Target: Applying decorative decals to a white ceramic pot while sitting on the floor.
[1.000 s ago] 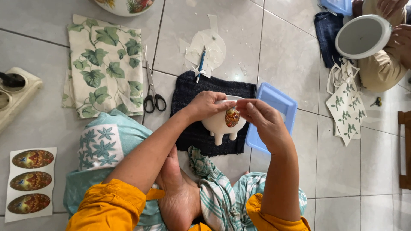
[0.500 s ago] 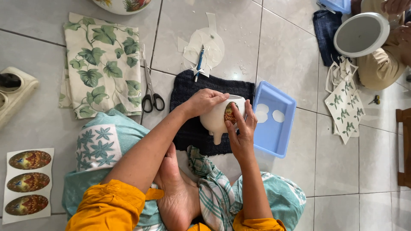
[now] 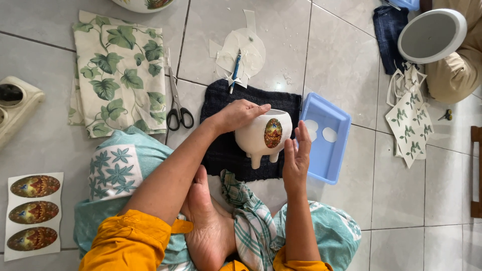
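Your left hand (image 3: 240, 114) grips the white footed ceramic pot (image 3: 261, 138) by its rim above the dark knitted cloth (image 3: 221, 150); your right hand (image 3: 297, 153) is open, just beside the pot's oval decal (image 3: 273, 133).

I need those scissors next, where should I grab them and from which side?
Take the scissors by the black loop handles, coming from your side. They lie flat on the tile beside the ivy-print cloth, handles nearest you, closed blades pointing away.
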